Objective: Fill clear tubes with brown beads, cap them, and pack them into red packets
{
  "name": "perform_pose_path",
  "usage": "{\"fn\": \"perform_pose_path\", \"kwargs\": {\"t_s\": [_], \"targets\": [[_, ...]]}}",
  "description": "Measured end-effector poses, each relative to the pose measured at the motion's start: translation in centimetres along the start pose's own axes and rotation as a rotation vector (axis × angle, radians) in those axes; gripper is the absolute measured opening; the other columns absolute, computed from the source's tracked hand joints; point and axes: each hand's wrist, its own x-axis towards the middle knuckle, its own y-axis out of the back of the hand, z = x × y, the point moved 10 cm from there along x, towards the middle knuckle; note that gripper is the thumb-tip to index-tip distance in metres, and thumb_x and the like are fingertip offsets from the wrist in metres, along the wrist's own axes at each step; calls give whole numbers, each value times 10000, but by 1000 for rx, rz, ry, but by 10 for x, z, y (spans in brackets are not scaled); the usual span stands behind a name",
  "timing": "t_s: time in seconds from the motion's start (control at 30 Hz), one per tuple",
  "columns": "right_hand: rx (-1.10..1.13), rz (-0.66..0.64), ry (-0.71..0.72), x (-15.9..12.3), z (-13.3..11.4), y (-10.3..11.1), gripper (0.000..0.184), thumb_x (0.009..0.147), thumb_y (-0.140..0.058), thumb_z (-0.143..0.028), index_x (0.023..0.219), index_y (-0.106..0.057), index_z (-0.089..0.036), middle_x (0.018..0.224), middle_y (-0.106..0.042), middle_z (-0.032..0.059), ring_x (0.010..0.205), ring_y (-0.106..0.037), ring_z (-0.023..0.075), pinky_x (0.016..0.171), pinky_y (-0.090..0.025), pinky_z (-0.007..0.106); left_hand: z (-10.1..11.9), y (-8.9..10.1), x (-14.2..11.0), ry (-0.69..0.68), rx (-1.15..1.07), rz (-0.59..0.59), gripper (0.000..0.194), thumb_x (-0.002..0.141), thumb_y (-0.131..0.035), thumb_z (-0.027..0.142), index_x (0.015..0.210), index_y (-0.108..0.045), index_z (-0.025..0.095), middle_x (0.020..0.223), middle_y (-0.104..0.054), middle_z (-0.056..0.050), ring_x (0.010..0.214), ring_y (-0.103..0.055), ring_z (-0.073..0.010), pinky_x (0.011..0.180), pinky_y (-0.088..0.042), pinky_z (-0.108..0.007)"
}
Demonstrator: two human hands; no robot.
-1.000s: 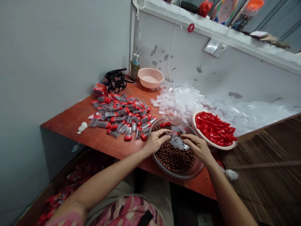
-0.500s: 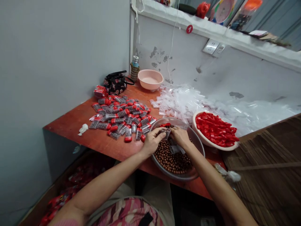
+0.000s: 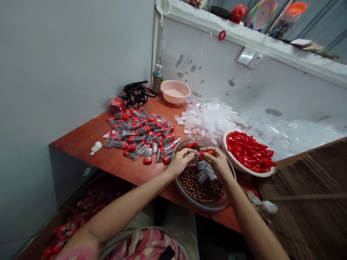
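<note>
Above a metal basin [image 3: 231, 196] of brown beads [image 3: 200, 187], my left hand [image 3: 179, 162] pinches a small clear plastic tube [image 3: 193, 159]. Its contents are partly covered by the fingers. My right hand [image 3: 219, 161] grips a red cap [image 3: 208, 152] between thumb and fingers, its end at the mouth of the tube. Whether cap and tube touch, I cannot tell. Several clear tubes [image 3: 206, 172] lie on the beads below my right hand. Another bit of red plastic [image 3: 191, 145] lies at the basin's far side.
Left of the basin spreads a pile of filled, red-capped tubes [image 3: 142, 133]. A white bowl of red caps [image 3: 251, 151] stands to the right, clear tubes [image 3: 211, 115] behind. Further back are a pink bowl [image 3: 175, 92] and a black bag [image 3: 135, 94]; corrugated cardboard [image 3: 311, 198] borders the right.
My right hand has come up out of the basin and now holds a red cap against or near the tube. My left hand keeps the tube. The view has shifted slightly.
</note>
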Motion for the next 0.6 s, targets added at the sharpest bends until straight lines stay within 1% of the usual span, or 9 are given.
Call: {"fn": "perform_pose_path", "kwargs": {"t_s": [0.1,0.13,0.2,0.27,0.33,0.4,0.43,0.5,0.6], "targets": [[-371,-97,21,-3,10,-15,146,714,-552,-260,828,-578,-172,828,-663,45,725,-616,179,673,-462,311,9,6,-3,-78,-42,65,339,730,-601,396,965,-596,151,953,-621,-61,837,-584,-159,728,-500,-294],[-448,-125,29,-3,11,-18,110,692,-561,-227,784,-593,-177,790,-663,37,718,-610,184,680,-453,316,12,7,-5,-108,-43,73,335,735,-599,392,969,-598,153,946,-622,-58,837,-584,-156,744,-498,-296],[-498,-155,43,-3,10,-19,109,661,-576,-177,760,-619,-188,764,-660,29,734,-604,197,709,-434,328,18,8,-8,-151,-37,80,323,740,-597,383,965,-606,151,932,-621,-53,840,-583,-154,770,-495,-303],[-563,-175,77,-3,3,-19,167,676,-574,-170,831,-631,-201,823,-663,38,796,-600,209,742,-420,332,21,8,-10,-170,-35,95,316,742,-596,378,960,-608,150,927,-615,-49,843,-582,-156,765,-505,-310],[-672,-212,158,-4,-9,-23,232,719,-563,-192,946,-610,-212,941,-652,57,876,-589,216,768,-415,325,21,8,-11,-165,-40,104,320,739,-601,376,967,-604,152,932,-612,-49,848,-583,-163,739,-519,-313],[-800,-279,264,-7,-17,-35,291,759,-544,-207,1049,-567,-227,1055,-621,68,950,-569,214,788,-412,311,19,7,-10,-144,-47,97,336,732,-607,375,986,-596,154,940,-617,-52,852,-589,-169,726,-526,-316],[-853,-314,299,-8,-17,-42,298,774,-533,-205,1070,-556,-234,1077,-613,69,966,-565,212,791,-413,306,18,6,-10,-136,-46,89,343,730,-610,375,993,-595,155,945,-621,-55,857,-592,-172,729,-526,-318],[-908,-359,314,-8,-13,-53,272,796,-506,-192,1057,-566,-240,1055,-622,71,951,-574,213,774,-422,303,16,5,-9,-132,-26,76,349,731,-608,373,1003,-595,154,960,-628,-60,878,-595,-182,744,-523,-324],[-933,-353,282,-4,-5,-55,223,821,-480,-210,1014,-591,-232,975,-646,74,876,-603,210,724,-442,298,16,3,-10,-146,76,46,359,740,-594,354,1038,-597,154,1018,-626,-71,936,-583,-204,769,-517,-328]]}}
